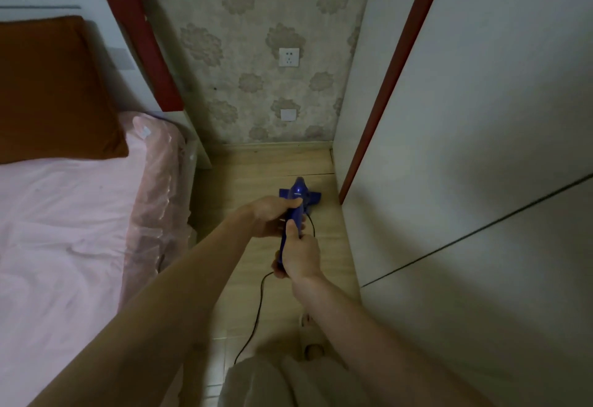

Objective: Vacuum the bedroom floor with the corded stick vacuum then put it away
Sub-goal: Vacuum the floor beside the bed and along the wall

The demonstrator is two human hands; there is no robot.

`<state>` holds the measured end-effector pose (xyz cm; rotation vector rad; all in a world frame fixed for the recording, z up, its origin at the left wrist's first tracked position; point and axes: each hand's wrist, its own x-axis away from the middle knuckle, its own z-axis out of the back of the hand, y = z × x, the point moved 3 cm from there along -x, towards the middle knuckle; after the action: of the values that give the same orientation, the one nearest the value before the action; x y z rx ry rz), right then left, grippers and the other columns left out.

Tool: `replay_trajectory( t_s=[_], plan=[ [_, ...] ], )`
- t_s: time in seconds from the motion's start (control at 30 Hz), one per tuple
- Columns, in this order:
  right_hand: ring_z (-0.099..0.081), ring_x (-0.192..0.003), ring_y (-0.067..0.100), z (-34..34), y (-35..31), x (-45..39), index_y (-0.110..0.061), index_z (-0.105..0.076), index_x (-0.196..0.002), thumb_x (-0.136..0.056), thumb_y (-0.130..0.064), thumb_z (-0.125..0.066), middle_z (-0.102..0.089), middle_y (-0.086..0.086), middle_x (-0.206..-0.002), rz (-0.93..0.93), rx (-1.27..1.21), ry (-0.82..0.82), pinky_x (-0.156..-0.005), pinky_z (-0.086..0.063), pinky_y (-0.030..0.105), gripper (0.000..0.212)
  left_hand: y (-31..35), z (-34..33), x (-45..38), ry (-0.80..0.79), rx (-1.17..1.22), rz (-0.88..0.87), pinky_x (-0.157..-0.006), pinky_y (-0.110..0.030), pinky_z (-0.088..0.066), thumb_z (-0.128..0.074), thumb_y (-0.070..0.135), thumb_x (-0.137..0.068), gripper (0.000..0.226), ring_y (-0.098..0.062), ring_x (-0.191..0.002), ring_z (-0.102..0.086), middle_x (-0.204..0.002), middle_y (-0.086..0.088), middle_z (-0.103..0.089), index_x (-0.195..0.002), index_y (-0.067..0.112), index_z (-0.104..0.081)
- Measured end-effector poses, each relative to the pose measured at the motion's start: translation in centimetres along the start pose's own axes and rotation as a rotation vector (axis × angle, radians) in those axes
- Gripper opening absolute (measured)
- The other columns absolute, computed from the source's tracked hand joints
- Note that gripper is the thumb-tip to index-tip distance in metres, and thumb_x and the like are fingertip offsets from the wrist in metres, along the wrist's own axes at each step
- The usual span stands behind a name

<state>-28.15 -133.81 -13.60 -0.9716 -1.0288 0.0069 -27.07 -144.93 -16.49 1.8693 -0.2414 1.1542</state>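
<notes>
A blue stick vacuum (pixel 298 191) stands on the wooden floor (pixel 253 169) in the narrow strip between bed and wardrobe, its floor head close to the wardrobe's base. My left hand (pixel 272 214) grips the vacuum's body from the left. My right hand (pixel 300 257) is curled round the handle just below it, thumb on top. The black cord (pixel 256 320) runs from the handle down across the floor toward my legs.
A bed with a pink sheet (pixel 64 230) and an orange pillow (pixel 51 92) fills the left. A white wardrobe with a red edge (pixel 465 150) walls off the right. The flowered wall ahead carries a socket (pixel 288 57). My foot in a slipper (pixel 309 342) stands below.
</notes>
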Motion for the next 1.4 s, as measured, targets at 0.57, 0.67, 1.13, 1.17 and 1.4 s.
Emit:
replay_trajectory(
  t_s=[0.57,0.67,1.13,1.17,1.4],
  plan=[
    [-0.054,-0.053,0.015,1.6,-7.7,-16.0,-0.006,-0.056,-0.110,-0.101,-0.043,-0.040,-0.058,0.007,-0.076,-0.152,-0.056,0.016,-0.047,-0.046,0.026,0.041,10.4,-0.1,-12.9,0.120,-0.054,-0.049,-0.065,-0.029,-0.051,-0.045,0.028,-0.102,0.029,-0.016,-0.080,-0.064,-0.099,-0.007,-0.063,-0.110,0.003,-0.057],
    [-0.052,-0.049,0.016,2.2,-7.7,-17.1,-0.004,-0.058,-0.102,-0.101,-0.045,-0.038,-0.057,0.007,-0.070,-0.085,0.012,0.058,-0.047,-0.045,0.028,0.046,10.8,-0.7,-13.5,0.120,-0.022,-0.061,-0.067,-0.029,-0.052,-0.045,0.026,-0.102,0.025,-0.017,-0.079,-0.063,-0.096,-0.008,-0.063,-0.097,0.006,-0.058],
    [-0.051,-0.045,0.015,5.1,-8.7,-12.0,-0.006,-0.056,-0.091,-0.100,-0.050,-0.038,-0.056,0.007,-0.064,-0.022,0.183,-0.018,-0.038,-0.042,0.023,0.048,9.1,-2.4,-9.5,0.033,0.176,-0.088,-0.063,-0.030,-0.055,-0.048,0.024,-0.101,0.022,-0.019,-0.073,-0.064,-0.082,-0.009,-0.063,-0.100,0.003,-0.057],
    [-0.051,-0.045,0.015,5.2,-8.7,-11.0,-0.006,-0.055,-0.093,-0.100,-0.049,-0.038,-0.056,0.006,-0.065,-0.017,0.198,-0.026,-0.036,-0.040,0.021,0.047,8.7,-2.5,-8.8,-0.003,0.228,-0.076,-0.061,-0.029,-0.055,-0.050,0.024,-0.099,0.022,-0.018,-0.072,-0.065,-0.083,-0.009,-0.063,-0.105,0.003,-0.056],
    [-0.052,-0.053,0.013,6.9,-7.3,-4.1,-0.016,-0.049,-0.088,-0.100,-0.046,-0.043,-0.056,0.006,-0.072,-0.044,0.245,-0.061,-0.040,-0.040,0.021,0.033,3.7,-3.9,-4.6,-0.033,0.392,-0.051,-0.054,-0.026,-0.055,-0.062,0.037,-0.091,0.036,-0.016,-0.069,-0.066,-0.089,-0.009,-0.066,-0.110,0.006,-0.060]
  ],
)
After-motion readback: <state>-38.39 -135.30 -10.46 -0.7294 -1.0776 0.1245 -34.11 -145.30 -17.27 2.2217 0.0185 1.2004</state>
